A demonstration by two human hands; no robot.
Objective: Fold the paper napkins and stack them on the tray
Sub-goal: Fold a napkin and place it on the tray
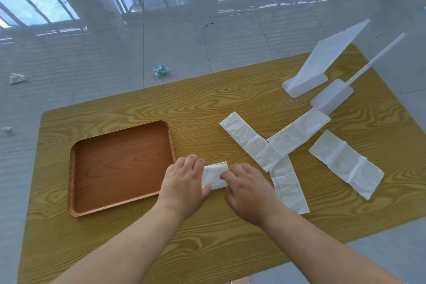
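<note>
While both hands (184, 180) (246, 189) press flat, grips apart, on a folded napkin (214, 176), the tray (119, 163) holds nothing

- My left hand (184, 177) covers the left edge of the folded napkin (214, 175), and my right hand (246, 188) hides its right edge, so I cannot tell how wide it is.
- Whether my fingers pinch it or only press it flat is hidden beneath my palms.
- Right of the folded napkin, one long napkin strip (289, 185) runs under two crossing strips (253, 143), which hide its far end.
- Beyond those, the end of another strip (299, 131) slips under a white stand (332, 97).
- Both my forearms are cut off by the bottom edge.
- Far beyond the folded napkin, scraps on the floor (161, 70) are too small to identify.
</note>
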